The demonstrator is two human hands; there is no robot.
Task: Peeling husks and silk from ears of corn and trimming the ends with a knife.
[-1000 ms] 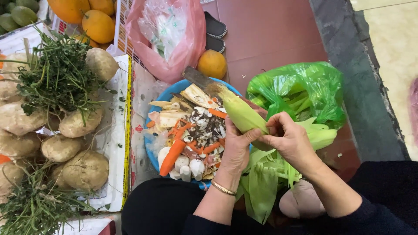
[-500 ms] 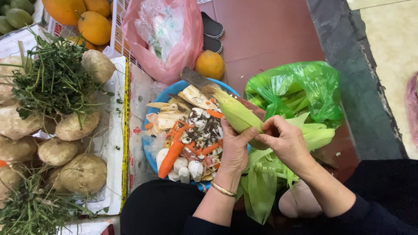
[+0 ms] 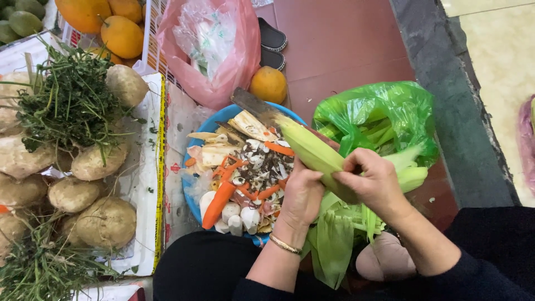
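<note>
An ear of corn [image 3: 309,147] in pale green husk lies tilted between both hands, its tip pointing up-left over a blue basin. My left hand [image 3: 301,195], a gold bangle at the wrist, grips the ear from below. My right hand [image 3: 376,181] closes on the ear's lower part and pinches the husk. Loose green husk leaves [image 3: 334,242] hang down under my hands. The blue basin [image 3: 192,198] holds carrot pieces, white root chunks and peelings. A dark cleaver blade [image 3: 253,104] lies across the basin's far rim.
A green plastic bag [image 3: 379,114] with more corn sits right of the basin. A pink bag [image 3: 214,44], an orange fruit [image 3: 268,85] and dark slippers [image 3: 273,42] lie beyond. Left, a tray carries brown tubers [image 3: 106,223] and green herbs [image 3: 69,103]. A grey kerb [image 3: 446,83] runs on the right.
The corn's tip has shifted slightly up-left over the basin, and my right hand has slid a little along the husk. The view has drifted slightly.
</note>
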